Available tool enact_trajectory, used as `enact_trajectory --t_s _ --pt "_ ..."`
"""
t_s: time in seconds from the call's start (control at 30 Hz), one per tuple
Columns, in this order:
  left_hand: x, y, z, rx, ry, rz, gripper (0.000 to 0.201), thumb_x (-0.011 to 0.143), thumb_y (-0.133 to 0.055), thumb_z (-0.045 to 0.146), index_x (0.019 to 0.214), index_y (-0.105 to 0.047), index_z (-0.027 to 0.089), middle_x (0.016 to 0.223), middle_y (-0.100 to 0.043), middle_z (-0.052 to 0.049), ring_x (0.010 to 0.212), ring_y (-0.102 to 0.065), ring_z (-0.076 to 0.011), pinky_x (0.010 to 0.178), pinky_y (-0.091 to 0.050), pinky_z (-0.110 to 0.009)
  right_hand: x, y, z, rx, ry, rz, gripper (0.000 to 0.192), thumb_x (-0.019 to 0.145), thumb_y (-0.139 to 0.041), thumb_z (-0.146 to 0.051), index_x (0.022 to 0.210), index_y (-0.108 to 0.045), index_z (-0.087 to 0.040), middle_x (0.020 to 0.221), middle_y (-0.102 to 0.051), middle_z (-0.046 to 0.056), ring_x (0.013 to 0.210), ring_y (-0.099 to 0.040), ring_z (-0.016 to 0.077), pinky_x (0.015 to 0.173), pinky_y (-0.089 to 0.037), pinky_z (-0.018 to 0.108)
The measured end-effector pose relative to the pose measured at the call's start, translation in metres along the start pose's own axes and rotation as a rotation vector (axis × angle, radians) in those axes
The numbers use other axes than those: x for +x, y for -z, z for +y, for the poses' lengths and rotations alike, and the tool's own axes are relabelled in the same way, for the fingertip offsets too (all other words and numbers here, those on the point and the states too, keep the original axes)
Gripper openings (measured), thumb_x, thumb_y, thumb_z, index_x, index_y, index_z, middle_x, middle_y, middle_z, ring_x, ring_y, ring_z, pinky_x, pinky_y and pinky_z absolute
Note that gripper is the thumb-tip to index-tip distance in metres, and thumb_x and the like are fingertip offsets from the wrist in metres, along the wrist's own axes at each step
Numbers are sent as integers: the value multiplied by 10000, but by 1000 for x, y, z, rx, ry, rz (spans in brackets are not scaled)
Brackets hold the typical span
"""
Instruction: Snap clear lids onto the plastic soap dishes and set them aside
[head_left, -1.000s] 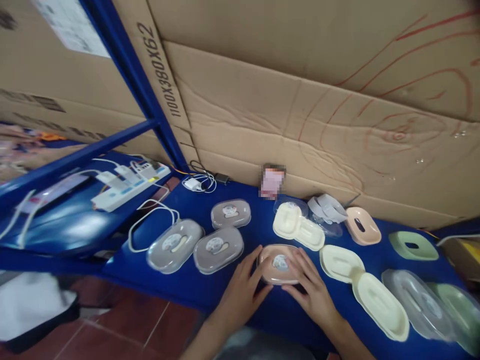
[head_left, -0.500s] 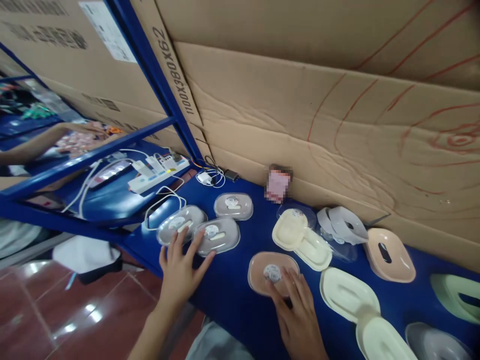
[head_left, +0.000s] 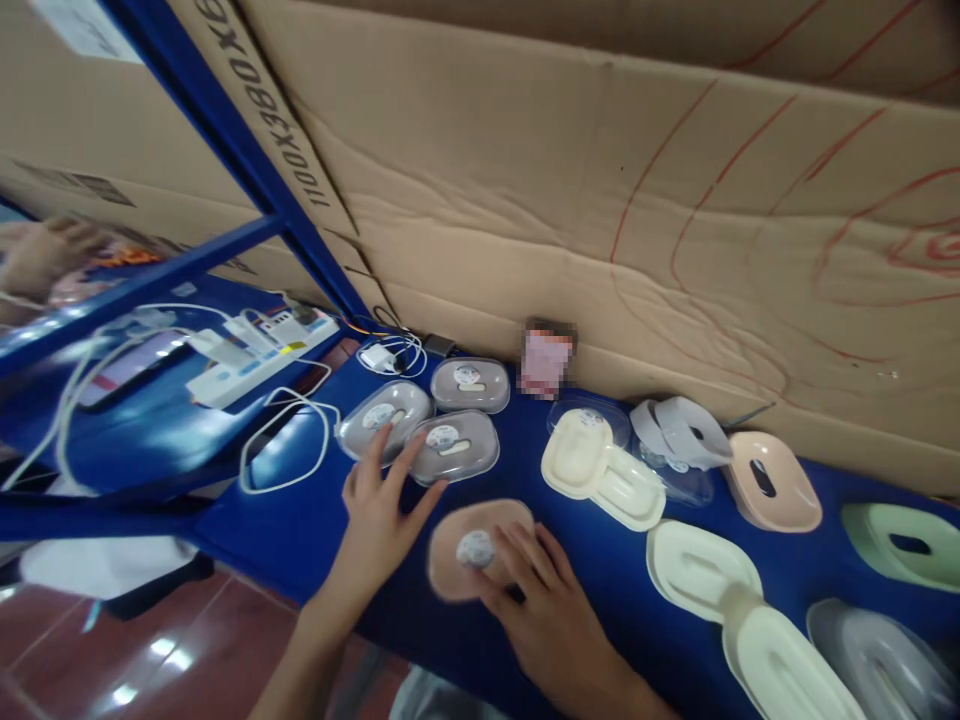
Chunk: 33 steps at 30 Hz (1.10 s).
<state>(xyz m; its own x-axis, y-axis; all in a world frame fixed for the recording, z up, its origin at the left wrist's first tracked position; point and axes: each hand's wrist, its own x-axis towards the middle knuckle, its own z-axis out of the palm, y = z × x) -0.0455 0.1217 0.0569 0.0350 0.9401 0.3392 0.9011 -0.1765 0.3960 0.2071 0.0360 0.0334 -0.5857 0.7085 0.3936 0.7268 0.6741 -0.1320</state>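
Pink dish (head_left: 471,548) under R hand (head_left: 541,605).

Blue table (head_left: 315,520), cardboard wall (head_left: 570,190) along its back edge. Small pixelated pink object (head_left: 546,358) leans against the cardboard at the back edge. Toward the right: two cream trays (head_left: 604,470) touching each other, a clear lid (head_left: 589,412) behind them, grey pieces (head_left: 679,432) just beside, a pink tray (head_left: 772,482) and a green tray (head_left: 900,530) near the back-right. Along the front-right edge: two more cream trays (head_left: 739,610), a clear grey lid (head_left: 877,660). Back-left corner: white charger and coiled cable (head_left: 386,355). On the lower blue shelf (head_left: 150,440) at left: white power strip (head_left: 251,350), a phone (head_left: 124,368), loose white cables (head_left: 285,440). Red tiled floor (head_left: 150,650) below.
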Motion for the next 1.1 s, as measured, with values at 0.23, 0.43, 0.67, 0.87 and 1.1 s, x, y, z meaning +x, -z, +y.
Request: enact_trajectory --t_s 0.23,0.43,0.67,0.87,1.1 --pt "-39 21 0 -43 -449 -57 413 1042 -662 279 1450 -635 331 1506 -654 -88 1393 -633 -322 1284 -365 -579 42 15 42 -15 -215 20 602 1103 -560 -474 1625 -483 -184 1652 -555 130 1581 -455 287 1326 -369 544" --pt "-77 2 1 -55 -356 109 406 922 -713 60 1264 -705 278 1368 -707 -108 1305 -667 -353 1259 -372 -679 -5 39 78 -116 -382 -49 459 1111 -562 -302 1563 -541 -226 1538 -666 95 1480 -573 289 1319 -332 576" --pt "-55 -34 101 -268 -550 -184 533 1009 -568 156 1535 -583 242 1519 -663 -121 1367 -653 -299 1133 -550 -461 -61 91 143 -288 -643 206 539 1097 -568 -327 1621 -479 -240 1626 -568 150 1516 -523 338 1223 -449 575" --pt "-23 -81 134 -119 -508 -259 625 1059 -613 343 1635 -454 160 1538 -631 -186 1446 -585 -395 1164 -519 -575 -69 102 203 -277 -555 157 370 1128 -515 -352 1448 -648 -223 1328 -779 104 1232 -724 277 1186 -462 538" --pt "-48 -55 119 -229 -426 -227 74 1032 -628 179 1092 -671 183 1183 -687 -123 1188 -729 -316 1062 -639 -513 -65 134 173 -205 -367 259 341 1064 -645 -272 1400 -697 -300 1215 -795 62 1109 -743 246 1123 -515 472"
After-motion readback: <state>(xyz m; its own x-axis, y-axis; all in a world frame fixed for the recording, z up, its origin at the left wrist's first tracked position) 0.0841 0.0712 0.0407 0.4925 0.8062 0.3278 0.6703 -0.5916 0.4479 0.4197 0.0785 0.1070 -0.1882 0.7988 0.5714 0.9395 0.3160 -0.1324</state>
